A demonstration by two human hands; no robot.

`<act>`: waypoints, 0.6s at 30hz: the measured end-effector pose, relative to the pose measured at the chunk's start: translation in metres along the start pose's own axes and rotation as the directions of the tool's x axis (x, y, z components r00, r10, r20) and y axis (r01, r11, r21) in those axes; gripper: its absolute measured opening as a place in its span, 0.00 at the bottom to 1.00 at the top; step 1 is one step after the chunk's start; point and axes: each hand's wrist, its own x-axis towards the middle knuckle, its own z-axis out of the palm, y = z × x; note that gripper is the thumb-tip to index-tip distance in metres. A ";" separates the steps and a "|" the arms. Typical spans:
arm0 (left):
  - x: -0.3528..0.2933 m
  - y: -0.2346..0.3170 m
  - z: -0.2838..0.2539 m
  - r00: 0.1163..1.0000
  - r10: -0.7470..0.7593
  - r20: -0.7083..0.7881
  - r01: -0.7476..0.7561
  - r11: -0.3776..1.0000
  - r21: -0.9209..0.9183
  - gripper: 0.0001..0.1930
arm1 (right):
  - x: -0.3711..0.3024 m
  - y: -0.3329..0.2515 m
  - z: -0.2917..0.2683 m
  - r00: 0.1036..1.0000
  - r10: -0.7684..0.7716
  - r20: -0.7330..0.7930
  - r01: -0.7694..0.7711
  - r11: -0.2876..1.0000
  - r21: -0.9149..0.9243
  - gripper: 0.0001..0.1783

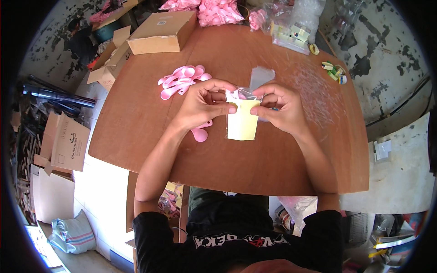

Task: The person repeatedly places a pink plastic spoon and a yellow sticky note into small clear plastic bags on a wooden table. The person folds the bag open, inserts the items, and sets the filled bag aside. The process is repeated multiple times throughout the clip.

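Over the middle of the table I hold a small clear plastic bag (232, 94) upright, with a pale yellow card (242, 123) in it and something pink at its top. My left hand (200, 102) pinches the bag's left side between thumb and fingers. On the opposite side my right hand (284, 107) grips it the same way. Partly under my left wrist lies a pink measuring spoon (199, 134). Beyond that hand is a loose pile of pink spoons (184, 78). A stack of clear bags (262, 75) rests behind my right hand.
Thin clear plastic strips (314, 93) are scattered on the right of the brown table (136, 123). Small yellow and green pieces (336, 73) lie near its right edge. At the back stand a cardboard box (159, 34) and pink bundles (221, 11). An open carton (111, 61) is at left.
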 end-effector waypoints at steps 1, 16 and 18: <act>-0.004 0.005 -0.001 1.000 0.002 -0.001 -0.002 1.000 0.008 0.18 | -0.002 -0.003 0.001 1.000 -0.007 0.000 0.007 1.000 0.004 0.17; -0.277 -0.050 -0.029 0.529 -0.847 0.051 0.385 0.294 0.875 0.22 | -0.004 0.033 -0.037 0.936 0.333 0.116 -0.124 0.618 -0.776 0.12; -0.309 -0.066 -0.032 0.606 -0.794 -0.045 0.313 0.186 0.931 0.24 | -0.008 0.043 -0.035 0.927 0.361 0.102 -0.121 0.545 -0.830 0.12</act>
